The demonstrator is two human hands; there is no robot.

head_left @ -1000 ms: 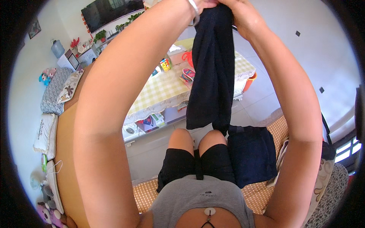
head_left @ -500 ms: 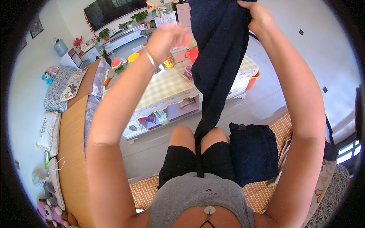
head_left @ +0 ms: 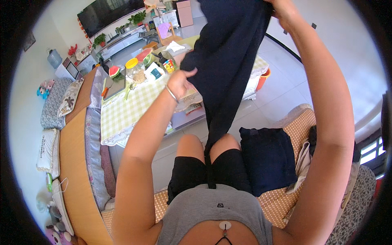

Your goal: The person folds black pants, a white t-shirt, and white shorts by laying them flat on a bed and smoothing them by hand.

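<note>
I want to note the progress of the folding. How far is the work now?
Done: one dark folded garment lies on the woven seat mat at the person's right. In hand: the right hand holds a dark garment up by its top, and the left hand grips its edge lower down; it hangs unfolded to the lap. Left: folding this piece, and perhaps the light cloth beside the pile.

big black flat-screen TV dark up on the far wall, small teal packet and colourful little box sitting on the checked counter
</note>
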